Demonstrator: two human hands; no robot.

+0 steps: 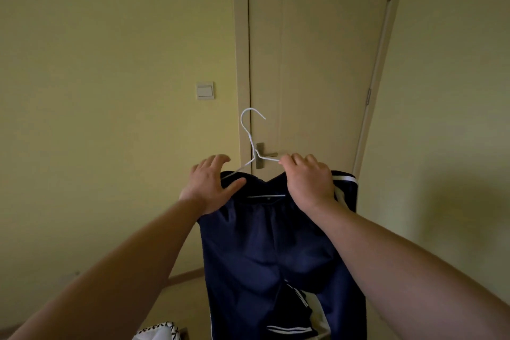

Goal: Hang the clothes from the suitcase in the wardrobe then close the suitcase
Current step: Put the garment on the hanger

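Observation:
A dark navy garment (270, 251) with white side stripes hangs from a thin white wire hanger (252, 141), held up in front of me. My right hand (309, 179) grips the hanger's right arm together with the garment's waistband. My left hand (209, 188) has its fingers spread, the thumb lying on the fabric at the hanger's left end. The hook points up and free. Neither suitcase nor wardrobe is in view.
A closed cream door (317, 63) with a metal handle (260, 154) stands straight ahead. A light switch (204, 90) sits on the yellow wall to its left. White cloth with dark stitching (157, 332) shows at the bottom edge.

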